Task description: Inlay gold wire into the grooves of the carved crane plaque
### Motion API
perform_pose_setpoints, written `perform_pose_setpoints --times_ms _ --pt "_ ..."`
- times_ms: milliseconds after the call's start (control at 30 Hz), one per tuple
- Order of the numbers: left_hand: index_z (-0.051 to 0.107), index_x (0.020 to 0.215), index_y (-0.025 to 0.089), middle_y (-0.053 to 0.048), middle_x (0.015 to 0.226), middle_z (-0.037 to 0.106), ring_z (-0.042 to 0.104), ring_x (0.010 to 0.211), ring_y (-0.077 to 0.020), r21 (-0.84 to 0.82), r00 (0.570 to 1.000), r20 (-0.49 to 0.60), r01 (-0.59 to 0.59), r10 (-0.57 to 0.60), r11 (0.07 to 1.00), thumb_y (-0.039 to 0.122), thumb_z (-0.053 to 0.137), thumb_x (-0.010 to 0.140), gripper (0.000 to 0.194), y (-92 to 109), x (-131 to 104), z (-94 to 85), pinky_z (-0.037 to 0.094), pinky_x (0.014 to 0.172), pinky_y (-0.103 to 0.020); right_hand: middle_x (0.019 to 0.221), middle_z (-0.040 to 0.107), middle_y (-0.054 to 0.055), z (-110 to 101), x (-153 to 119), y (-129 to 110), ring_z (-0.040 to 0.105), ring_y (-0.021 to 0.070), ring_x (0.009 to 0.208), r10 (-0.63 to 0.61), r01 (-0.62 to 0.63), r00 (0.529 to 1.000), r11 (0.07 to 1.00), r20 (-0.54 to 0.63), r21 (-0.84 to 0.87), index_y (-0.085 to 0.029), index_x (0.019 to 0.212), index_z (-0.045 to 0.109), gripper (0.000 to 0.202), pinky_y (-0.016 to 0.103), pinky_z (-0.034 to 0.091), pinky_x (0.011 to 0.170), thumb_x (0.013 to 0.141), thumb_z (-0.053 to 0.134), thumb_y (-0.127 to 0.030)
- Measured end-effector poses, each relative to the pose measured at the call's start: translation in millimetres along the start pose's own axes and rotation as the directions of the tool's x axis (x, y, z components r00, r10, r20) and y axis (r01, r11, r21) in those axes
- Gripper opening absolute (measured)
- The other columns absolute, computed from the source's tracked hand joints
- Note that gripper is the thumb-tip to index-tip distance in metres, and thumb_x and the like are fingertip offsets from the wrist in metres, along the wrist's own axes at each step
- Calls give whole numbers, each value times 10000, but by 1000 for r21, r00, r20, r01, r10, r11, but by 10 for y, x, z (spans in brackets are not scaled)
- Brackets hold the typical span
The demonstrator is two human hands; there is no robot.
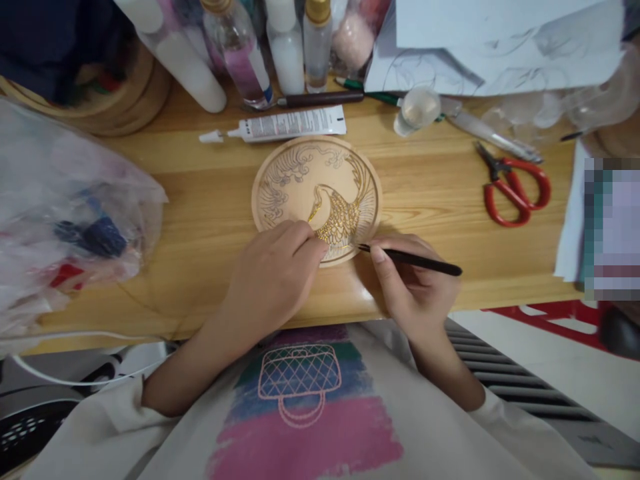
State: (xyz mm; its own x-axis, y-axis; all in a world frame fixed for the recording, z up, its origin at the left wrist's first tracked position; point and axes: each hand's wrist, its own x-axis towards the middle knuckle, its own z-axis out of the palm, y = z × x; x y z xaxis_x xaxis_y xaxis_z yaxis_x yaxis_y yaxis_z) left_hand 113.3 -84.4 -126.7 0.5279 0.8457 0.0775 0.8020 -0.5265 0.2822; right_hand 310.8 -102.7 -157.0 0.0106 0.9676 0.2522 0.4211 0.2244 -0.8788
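A round wooden plate (300, 193) lies on the table, with a gold bird and dark line-drawn swirls on its face. My left hand (280, 270) rests over its lower left edge, fingers curled and pressed together near the gold lines; whatever they pinch is too small to name. Between the thumb and fingers of my right hand (417, 283) are dark tweezers (425, 261). Their tips touch or hover at the plate's lower right, beside the bird's gold scales.
Behind the plate lie a white tube (295, 125), a dark pen (323, 99) and several bottles. Red-handled scissors (517, 190) and a small clear cup (419, 109) are to the right. A plastic bag (115, 180) bulges at the left; drawn-on papers (510, 50) lie at the back right.
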Motion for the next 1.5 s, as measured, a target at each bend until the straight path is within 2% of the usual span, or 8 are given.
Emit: perform_pose_setpoints --times_ms 300,500,633,967,1067,1233,1367,1500 --pt "659 824 185 -56 879 685 618 829 -188 -86 996 23 87 -85 993 136 456 961 250 52 -50 26 506 730 -330 889 746 22 85 -54 -76 703 186 865 39 -42 998 998 -54 -39 -243 953 699 130 391 591 808 881 650 -147" --pt "686 1034 177 -54 895 672 622 828 -182 -190 995 39 102 -96 977 146 422 976 272 50 -44 7 505 726 -314 903 743 21 121 -46 -67 698 181 879 63 -64 995 998 -79 -11 -245 961 696 134 391 580 832 884 650 -146" --pt "678 1057 165 -60 923 665 626 849 -185 -260 994 58 110 -98 959 129 400 964 295 44 -34 -9 508 741 -314 896 742 16 131 -46 -60 697 176 874 55 -56 994 998 -98 -9 -244 961 699 135 381 577 826 880 656 -145" --pt "640 940 181 -8 930 675 636 868 -149 -444 939 222 336 -261 831 155 469 972 176 85 39 -158 496 780 -292 879 745 24 115 -24 -42 703 167 858 137 -127 985 987 -107 96 -228 932 710 88 358 581 809 880 665 -172" --pt "629 927 187 -4 931 671 638 865 -145 -446 919 270 385 -288 808 154 481 960 155 72 71 -190 506 784 -289 866 749 23 104 -3 -43 707 172 847 176 -163 977 980 -121 111 -227 918 711 64 362 587 805 883 668 -195" --pt "608 898 182 -13 928 658 633 857 -150 -374 938 234 330 -256 866 166 479 969 148 53 97 -196 503 772 -291 883 755 22 95 9 -20 712 175 866 188 -170 975 975 -121 143 -228 927 717 79 362 587 820 879 671 -186" --pt "617 922 177 -9 925 672 641 869 -140 -380 945 194 321 -264 868 157 487 972 141 73 83 -159 507 793 -270 897 754 15 94 1 -3 706 165 856 141 -120 984 978 -113 173 -239 954 718 136 350 584 806 869 670 -144" --pt "615 923 185 -4 917 690 651 850 -144 -388 932 202 358 -301 849 156 480 966 144 101 57 -114 513 774 -273 907 753 20 68 -1 -15 703 180 867 86 -58 985 981 -147 184 -246 944 705 122 387 582 824 881 651 -157"
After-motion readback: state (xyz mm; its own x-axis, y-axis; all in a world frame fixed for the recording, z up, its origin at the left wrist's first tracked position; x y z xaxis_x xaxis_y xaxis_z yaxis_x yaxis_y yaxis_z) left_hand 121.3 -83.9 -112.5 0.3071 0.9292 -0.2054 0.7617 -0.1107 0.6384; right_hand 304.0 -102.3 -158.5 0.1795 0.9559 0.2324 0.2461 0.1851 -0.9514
